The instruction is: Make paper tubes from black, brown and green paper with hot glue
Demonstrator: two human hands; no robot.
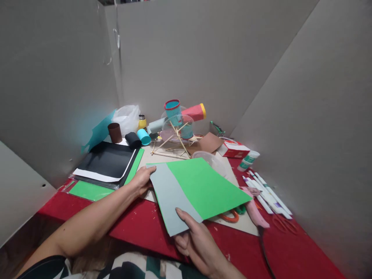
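Observation:
I hold a green paper sheet (203,186) above the red table (139,228), with a grey sheet (170,197) lying on its left part. My left hand (142,180) pinches the sheets' far left corner. My right hand (197,242) grips their near edge, thumb on top of the grey sheet. Both hands are closed on the paper.
Black, white and green sheets (107,164) are stacked at left. A stick-and-cup model (177,128) stands at the back among paper rolls. Markers (269,195), a pink glue gun (255,211), orange-handled scissors (231,217), a red box (234,149) and a glue bottle (248,159) lie right. Grey partition walls enclose the table.

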